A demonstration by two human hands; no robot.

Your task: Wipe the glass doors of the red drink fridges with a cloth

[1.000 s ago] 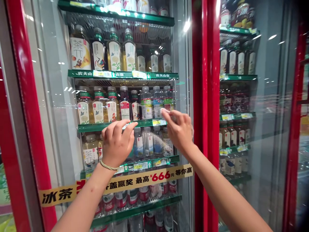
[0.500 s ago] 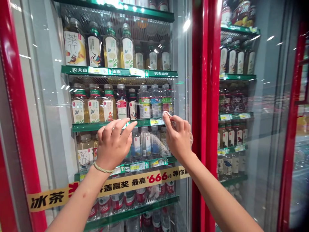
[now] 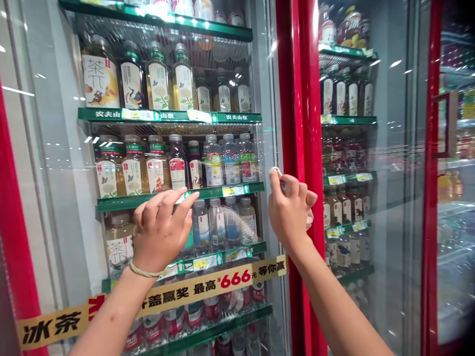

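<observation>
My right hand (image 3: 290, 211) is closed on a white cloth (image 3: 274, 171), most of it hidden in my fist. A bit of the cloth shows past my index fingertip, at the glass door (image 3: 269, 148) close to its red right-hand frame. Over the same door, further left, my left hand (image 3: 163, 225) is open with its fingers loosely bent and nothing in it. Whether its fingertips touch the glass I cannot tell. A pale band (image 3: 145, 270) circles my left wrist. Behind the glass stand rows of bottled drinks (image 3: 173, 165) on green-edged shelves.
A tan strip with printed lettering (image 3: 204, 287) runs across the door below my hands. Red door frames (image 3: 309, 123) rise on the right, beside a second glass-fronted cooler holding bottles (image 3: 345, 205). At far right there is a door handle (image 3: 450, 123).
My right hand with the cloth has moved right across the glass, from in front of the bottles to near the red frame. The view has shifted to the right; my left hand stays open.
</observation>
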